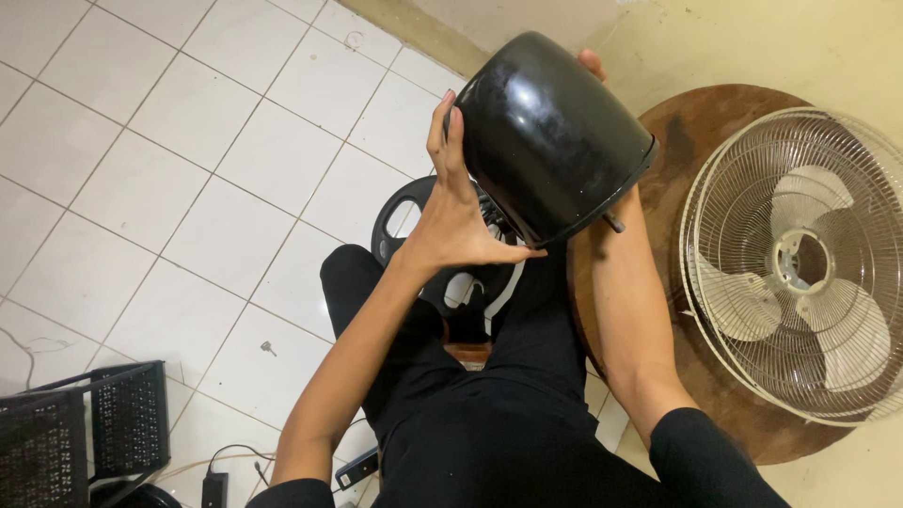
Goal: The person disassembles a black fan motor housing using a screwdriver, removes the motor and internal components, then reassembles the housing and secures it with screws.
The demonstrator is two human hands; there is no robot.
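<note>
Head view: I hold a glossy black motor housing (pixel 546 132) up in the upper centre of the frame, above my lap. My left hand (pixel 458 212) presses flat against its left side, fingers spread upward along the shell and the thumb stretched under its lower rim. My right hand (pixel 593 66) is mostly hidden behind the housing; only fingertips show over its top right edge, so it grips the far side. The housing is tilted: its rounded closed end points to the upper left, its open rim faces the lower right, and its long axis runs along that diagonal. A short shaft (pixel 613 224) pokes out just under the rim beside my right forearm.

Right of the housing, close by, a cream fan cage (pixel 800 263) with its blades lies on a round wooden board (pixel 687 132) that fills the right side. Under my hands a black ring part (pixel 400 216) rests on white floor tiles (pixel 188 188), which lie bare across the upper left. A black crate (pixel 94 423) sits in the lower left corner, with cables (pixel 235 466) beside it
</note>
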